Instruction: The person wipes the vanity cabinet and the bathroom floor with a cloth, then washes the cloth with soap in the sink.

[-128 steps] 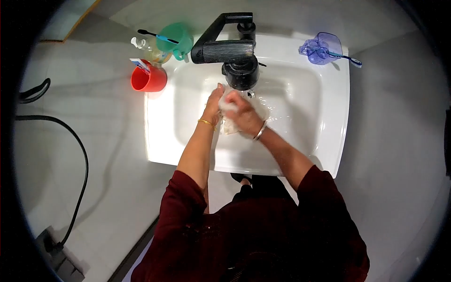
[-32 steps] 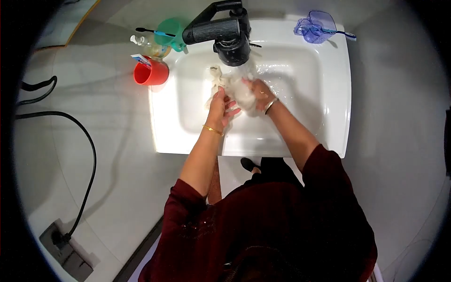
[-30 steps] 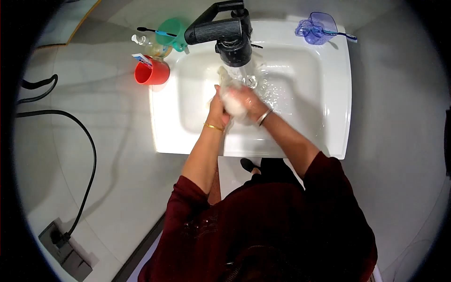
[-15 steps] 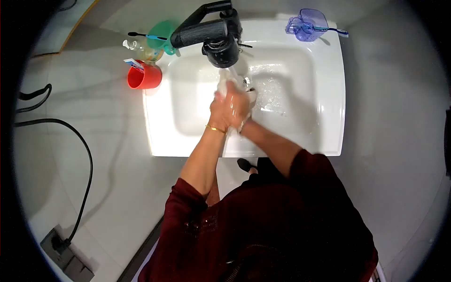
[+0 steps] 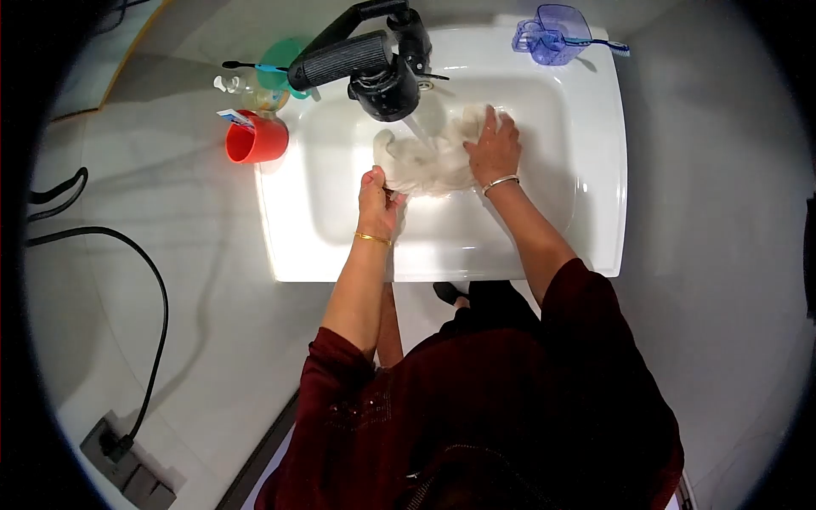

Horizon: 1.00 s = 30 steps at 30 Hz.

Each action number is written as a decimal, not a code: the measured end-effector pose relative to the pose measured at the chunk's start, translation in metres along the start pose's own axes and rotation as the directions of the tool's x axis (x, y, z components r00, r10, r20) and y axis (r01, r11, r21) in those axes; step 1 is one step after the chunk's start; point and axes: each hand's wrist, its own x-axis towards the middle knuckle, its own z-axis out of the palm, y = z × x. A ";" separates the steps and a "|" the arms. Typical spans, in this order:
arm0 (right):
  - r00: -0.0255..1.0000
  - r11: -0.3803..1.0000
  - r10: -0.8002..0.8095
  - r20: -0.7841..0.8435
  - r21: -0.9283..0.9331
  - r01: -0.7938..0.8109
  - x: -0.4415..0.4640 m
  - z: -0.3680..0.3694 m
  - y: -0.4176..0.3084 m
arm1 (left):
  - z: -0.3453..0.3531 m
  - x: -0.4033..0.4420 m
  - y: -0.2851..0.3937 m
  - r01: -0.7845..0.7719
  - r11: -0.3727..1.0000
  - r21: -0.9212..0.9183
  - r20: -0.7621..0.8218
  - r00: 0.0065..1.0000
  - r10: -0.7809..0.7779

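Observation:
A wet white cloth is spread out between my hands in the white sink. Water runs onto it from the black tap. My left hand, with a gold bangle at the wrist, holds the cloth's left end between thumb and fingers. At the right end of the cloth, my right hand, wearing a silver bangle, lies on it from above with its fingers apart.
At the back left stand a red cup with a toothpaste tube, a soap bottle and a green mug with a toothbrush across it. A blue clear cup with a toothbrush stands back right. A black cable hangs left.
My hands, pressed together round the bunched cloth half a second ago, have moved apart. The cloth is now stretched out sideways. The right hand has moved right and spread its fingers.

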 end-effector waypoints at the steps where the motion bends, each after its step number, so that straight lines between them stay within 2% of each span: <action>1: 0.985 0.981 -0.114 -0.127 0.141 0.132 0.004 0.005 0.001 | 0.003 -0.001 0.001 0.012 0.999 -0.045 -0.008 1.000 -0.013; 2: 0.969 0.949 -0.246 -0.032 0.193 0.247 0.007 0.016 0.003 | 0.001 0.003 0.001 0.009 1.000 -0.009 -0.012 1.000 -0.009; 4: 0.852 0.834 -0.506 0.131 0.326 0.445 0.008 0.043 0.006 | -0.005 0.014 -0.004 0.002 0.998 0.060 -0.022 1.000 0.000; 5: 0.860 0.827 -0.502 0.092 0.341 0.447 0.007 0.053 0.000 | -0.005 0.016 -0.007 -0.021 0.999 0.043 -0.003 1.000 0.022; 8: 0.783 0.811 -0.570 0.250 0.324 0.487 0.017 0.082 -0.012 | -0.010 0.024 -0.015 -0.076 0.997 -0.012 0.048 0.996 0.076; 11: 0.798 0.887 -0.461 0.388 0.227 0.402 0.026 0.075 -0.018 | -0.007 0.017 -0.007 -0.045 0.998 -0.053 0.150 0.987 0.052; 13: 0.861 0.852 -0.466 0.202 0.367 0.374 0.029 0.064 -0.019 | 0.005 -0.004 0.009 0.041 0.997 -0.059 0.246 0.969 -0.025; 14: 0.886 0.824 -0.452 0.105 0.430 0.369 0.031 0.054 -0.018 | 0.003 -0.002 0.008 0.020 0.999 0.026 0.206 0.978 -0.025; 15: 0.886 0.710 -0.452 -0.108 0.557 0.430 0.030 0.043 -0.015 | 0.001 0.000 0.006 0.002 0.994 0.108 0.166 0.986 -0.020; 16: 0.922 0.719 -0.387 -0.002 0.626 0.303 0.030 0.038 -0.013 | 0.000 0.001 0.004 -0.011 0.982 0.187 0.125 0.992 -0.013; 18: 0.941 0.707 -0.255 0.222 0.707 0.025 0.030 0.029 -0.010 | -0.002 0.003 0.005 -0.066 0.964 0.258 0.149 0.988 0.028; 19: 0.956 0.726 -0.175 0.235 0.686 -0.036 0.024 0.035 -0.011 | -0.001 0.004 0.006 -0.098 0.952 0.291 0.165 0.985 0.051; 21: 0.977 0.504 -0.191 0.097 0.864 0.013 0.002 0.054 -0.015 | 0.010 0.002 0.003 -0.075 0.988 0.132 0.194 0.980 0.049; 22: 0.966 0.411 -0.231 0.119 0.912 -0.014 -0.013 0.041 -0.029 | 0.015 0.004 0.004 -0.077 0.996 0.045 0.202 0.977 0.067; 23: 0.953 0.452 -0.287 -0.095 0.864 0.222 -0.027 0.014 -0.052 | 0.015 0.013 -0.004 -0.058 0.996 0.070 0.193 0.980 0.043; 24: 0.906 0.495 -0.383 -0.180 0.788 0.365 -0.036 0.003 -0.069 | 0.011 0.023 -0.024 -0.076 0.990 -0.114 0.287 0.952 0.106; 25: 0.926 0.578 -0.373 -0.051 0.768 0.275 -0.045 0.014 -0.073 | 0.008 0.033 -0.045 -0.054 0.954 -0.295 0.377 0.911 0.168; 27: 0.969 0.652 -0.226 0.105 0.755 0.070 -0.032 0.035 -0.069 | 0.043 0.000 -0.031 -0.113 0.991 0.069 0.201 0.975 0.097; 28: 0.987 0.636 -0.093 0.134 0.770 -0.044 -0.011 0.040 -0.065 | 0.047 -0.001 -0.033 -0.172 0.985 -0.027 0.133 0.976 0.174; 29: 0.972 0.760 -0.106 0.210 0.647 -0.057 0.012 0.045 -0.052 | 0.048 -0.011 -0.026 -0.142 0.989 -0.042 0.149 0.978 0.147; 30: 0.952 0.828 -0.095 0.290 0.554 -0.086 0.019 0.047 -0.050 | 0.051 -0.023 -0.018 -0.110 0.993 -0.050 0.173 0.978 0.117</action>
